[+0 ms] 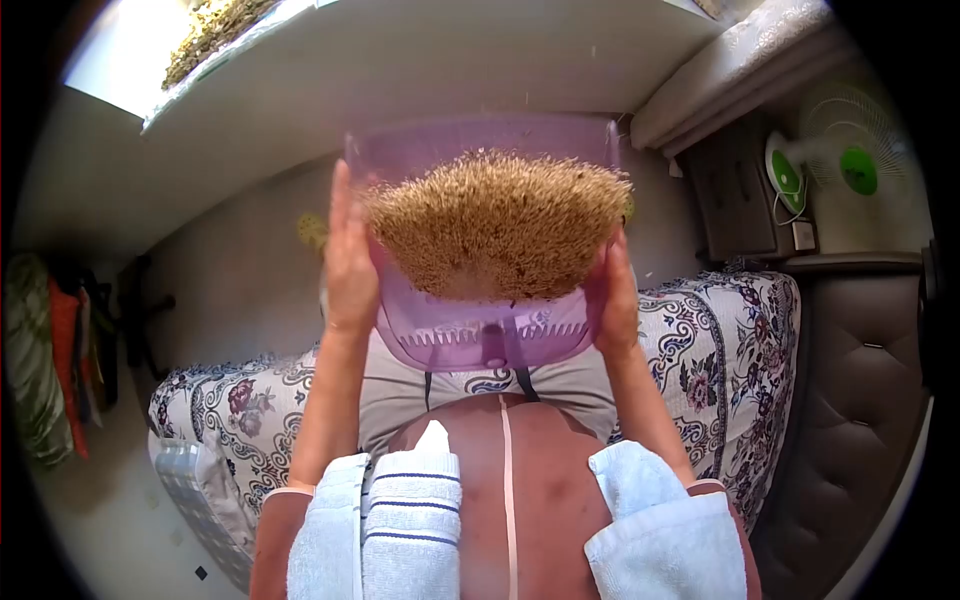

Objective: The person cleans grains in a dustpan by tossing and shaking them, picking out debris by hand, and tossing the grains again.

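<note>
Between my hands is a see-through purple plastic dustpan [440, 345] with a row of comb-like teeth near its rear edge. A mass of light brown grain [495, 225] spreads over it, blurred at the edges, with a few specks in the air around it. My left hand [350, 265] grips the pan's left side, fingers pointing up along the wall. On the opposite side, my right hand [618, 300] is closed around the wall. The undersides of both hands' grips are partly hidden.
A patterned bedspread [700, 370] lies beneath my legs. To the right stand a brown padded headboard [860, 410], a dark nightstand [735, 195] and a fan [845, 165]. Clothes [65, 350] hang at the left. More plant material [210, 40] lies on a white surface at the upper left.
</note>
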### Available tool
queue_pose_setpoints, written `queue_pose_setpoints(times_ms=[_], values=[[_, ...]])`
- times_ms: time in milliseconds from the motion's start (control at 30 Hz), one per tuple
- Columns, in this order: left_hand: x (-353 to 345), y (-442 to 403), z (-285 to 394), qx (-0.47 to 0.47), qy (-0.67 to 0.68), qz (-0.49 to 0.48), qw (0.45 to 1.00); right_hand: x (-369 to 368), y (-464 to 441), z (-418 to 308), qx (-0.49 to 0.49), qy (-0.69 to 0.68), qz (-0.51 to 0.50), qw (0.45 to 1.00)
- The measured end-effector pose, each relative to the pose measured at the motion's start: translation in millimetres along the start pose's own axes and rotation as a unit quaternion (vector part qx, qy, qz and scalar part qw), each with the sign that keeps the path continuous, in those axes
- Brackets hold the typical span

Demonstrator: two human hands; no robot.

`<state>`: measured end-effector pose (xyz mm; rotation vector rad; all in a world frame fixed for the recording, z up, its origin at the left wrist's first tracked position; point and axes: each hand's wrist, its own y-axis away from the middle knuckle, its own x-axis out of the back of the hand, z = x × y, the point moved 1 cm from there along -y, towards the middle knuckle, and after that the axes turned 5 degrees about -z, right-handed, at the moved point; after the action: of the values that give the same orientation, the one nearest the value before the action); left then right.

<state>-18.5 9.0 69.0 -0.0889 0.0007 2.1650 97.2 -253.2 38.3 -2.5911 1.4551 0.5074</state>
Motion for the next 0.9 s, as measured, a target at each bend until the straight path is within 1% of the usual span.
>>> queue_pose_setpoints(times_ms=[33, 67, 100, 133, 200, 300, 333, 400, 433, 500, 533, 567, 633, 667, 733, 767, 833, 900], values=[[-0.5, 0.3, -17.6, -0.001, -0.001, -0.004, 1.0, 8.1, 3.7, 21.4, -0.003, -0.012, 0.014, 1.0], [-1.1, 0.5, -35.1, -0.002, -0.001, -0.008, 1.0, 5.0, 3.3, 18.7, -0.011, -0.02, -0.009, 1.0], [-2.9, 12.9, -43.2, 0.018, 0.043, 0.001, 0.999, 2.5, 15.4, 16.6, -0.032, -0.03, -0.022, 0.999], [-3.1, 21.6, -49.1, 0.051, 0.05, 0.002, 0.997, 3.6, 22.0, 17.7, -0.06, -0.026, -0.014, 0.998], [-5.4, 19.8, -51.6, 0.095, 0.068, 0.005, 0.993, 5.6, 15.9, 16.8, -0.097, -0.014, -0.007, 0.995], [-5.8, 17.5, -59.5, 0.126, 0.089, 0.0, 0.988, 5.9, 14.1, 18.3, -0.135, -0.053, 0.012, 0.989], [-5.7, 15.7, -57.5, 0.143, 0.084, 0.005, 0.986, 6.3, 10.3, 16.7, -0.121, -0.019, 0.002, 0.992], [-4.4, 8.7, -44.9, 0.117, 0.095, 0.004, 0.989, 7.9, 1.5, 14.6, -0.092, 0.048, -0.017, 0.994], [-6.4, 4.2, -29.9, 0.106, 0.101, 0.004, 0.989, -0.5, 0.7, -1.0, -0.077, 0.06, -0.018, 0.995], [-12.8, 4.7, 20.3, 0.049, 0.091, 0.019, 0.994, -19.6, 2.9, -51.9, -0.045, 0.088, -0.023, 0.995], [-17.5, 8.1, 43.7, 0.003, 0.116, 0.022, 0.993, -30.2, 7.8, -69.9, -0.008, 0.016, -0.06, 0.998], [-17.5, 5.6, 42.9, -0.02, 0.093, 0.021, 0.995, -25.6, 4.7, -60.8, 0.007, 0.004, -0.044, 0.999], [-12.7, 3.7, 30.7, -0.066, 0.045, 0.018, 0.997, -6.4, 4.1, -15.6, 0.039, -0.023, -0.009, 0.999], [1.8, 2.4, 0.7, -0.027, -0.025, -0.005, 0.999, 4.7, 8.1, 8.3, 0.009, -0.002, -0.009, 1.0], [0.3, 6.4, -31.3, -0.004, -0.02, -0.005, 1.0, 5.8, 11.7, 21.6, -0.019, -0.001, -0.015, 1.0], [-0.1, 16.2, -45.1, 0.019, 0.035, 0.001, 0.999, 3.4, 22.8, 26.1, -0.027, -0.024, -0.009, 0.999], [-2.5, 26.9, -53.9, 0.081, 0.068, 0.001, 0.994, 5.2, 30.1, 25.0, -0.077, -0.013, -0.002, 0.997], [-2.1, 25.8, -60.1, 0.111, 0.08, -0.001, 0.991, 4.0, 29.1, 21.9, -0.11, -0.025, 0.006, 0.994]])
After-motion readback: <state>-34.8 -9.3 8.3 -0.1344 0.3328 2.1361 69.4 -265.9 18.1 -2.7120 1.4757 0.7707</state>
